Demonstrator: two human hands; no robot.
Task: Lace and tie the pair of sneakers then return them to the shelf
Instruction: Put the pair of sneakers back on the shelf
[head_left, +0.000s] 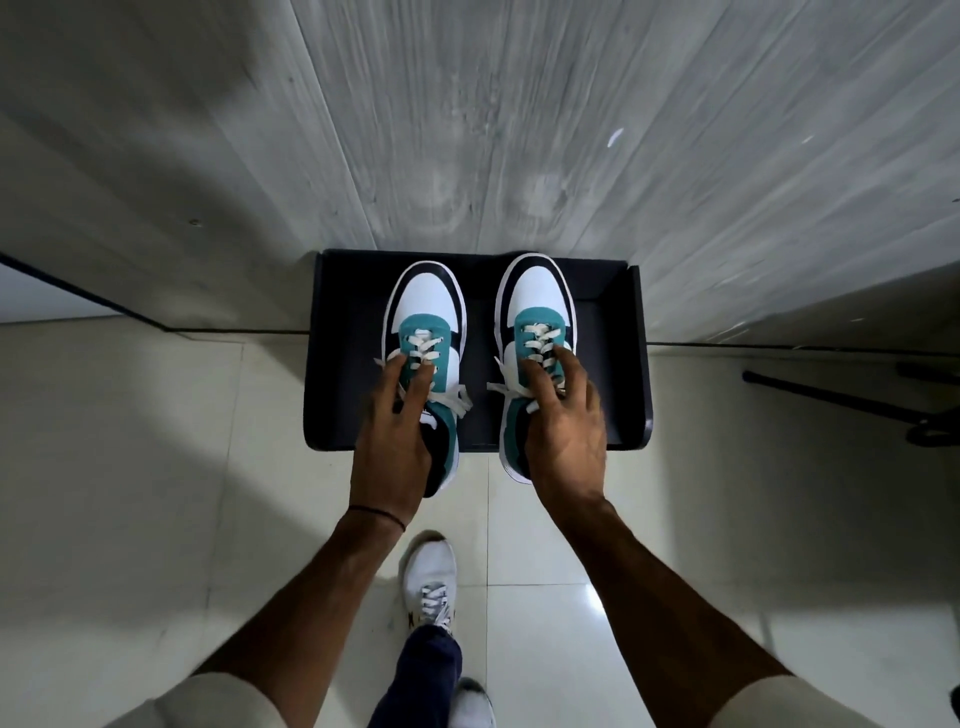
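Observation:
Two white, black and teal sneakers stand side by side on a low black shelf (608, 332), toes toward the wall. My left hand (397, 415) grips the left sneaker (426, 306) over its tongue and collar, fingers on the cream laces. My right hand (563, 415) grips the right sneaker (532, 291) the same way. Both sneakers are laced, with tied lace ends (460, 397) hanging between them. The heels stick out past the shelf's front edge, hidden partly by my hands.
A grey wood-grain wall (519, 130) rises right behind the shelf. Pale floor tiles (156, 467) surround it. My own white shoe (428, 582) stands just below the hands. A dark rod-like object (841, 397) lies on the floor at the right.

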